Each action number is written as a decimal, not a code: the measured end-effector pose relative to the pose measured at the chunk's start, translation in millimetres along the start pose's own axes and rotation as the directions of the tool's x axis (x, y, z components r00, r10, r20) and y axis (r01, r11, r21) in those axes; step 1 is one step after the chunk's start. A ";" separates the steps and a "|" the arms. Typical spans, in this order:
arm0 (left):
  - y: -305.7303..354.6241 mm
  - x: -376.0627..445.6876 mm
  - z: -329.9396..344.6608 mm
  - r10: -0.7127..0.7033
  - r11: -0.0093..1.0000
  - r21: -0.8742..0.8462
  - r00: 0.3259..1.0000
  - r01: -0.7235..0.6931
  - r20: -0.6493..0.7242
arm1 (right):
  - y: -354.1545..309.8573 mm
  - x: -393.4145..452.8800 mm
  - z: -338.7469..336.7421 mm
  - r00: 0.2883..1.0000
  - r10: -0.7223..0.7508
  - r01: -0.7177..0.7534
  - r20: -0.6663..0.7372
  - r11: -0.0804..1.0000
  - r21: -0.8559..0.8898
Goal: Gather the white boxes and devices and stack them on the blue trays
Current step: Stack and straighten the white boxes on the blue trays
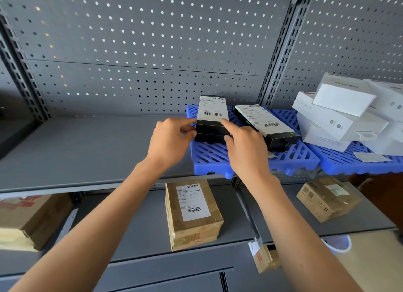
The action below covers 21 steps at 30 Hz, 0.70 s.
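Two black devices with white barcode labels lie stacked (212, 115) on the left blue tray (218, 158) on the upper shelf. My left hand (169, 143) pinches the stack's near left corner with thumb and fingers. My right hand (244, 146) grips its near right corner, index finger on top. A second black labelled device (265, 122) lies just to the right on the same tray. A pile of white boxes (346, 115) sits on the right blue tray (349, 161).
A grey pegboard backs the shelf; bare grey shelf (76, 152) stretches left of the trays. A paper slip (370, 156) lies on the right tray. Brown cardboard parcels (192, 213) (327, 198) (28, 219) sit on the lower shelf.
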<state>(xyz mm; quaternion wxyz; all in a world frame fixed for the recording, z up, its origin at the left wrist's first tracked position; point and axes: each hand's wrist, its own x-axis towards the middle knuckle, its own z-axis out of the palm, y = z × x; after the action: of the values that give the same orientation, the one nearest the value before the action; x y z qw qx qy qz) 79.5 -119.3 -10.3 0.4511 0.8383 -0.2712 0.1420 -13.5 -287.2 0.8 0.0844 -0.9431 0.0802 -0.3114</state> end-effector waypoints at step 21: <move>5.7 -7.6 0.7 -0.005 1.000 0.001 0.998 0.006 -0.055 | 4.7 5.0 1.4 0.998 0.049 -0.052 0.035 0.993 0.109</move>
<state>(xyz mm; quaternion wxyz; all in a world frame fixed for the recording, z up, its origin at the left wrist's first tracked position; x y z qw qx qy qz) 70.0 -119.9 -10.4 0.4584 0.8351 -0.2562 0.1641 -9.2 -292.6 1.6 0.1452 -0.9396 0.0854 -0.2979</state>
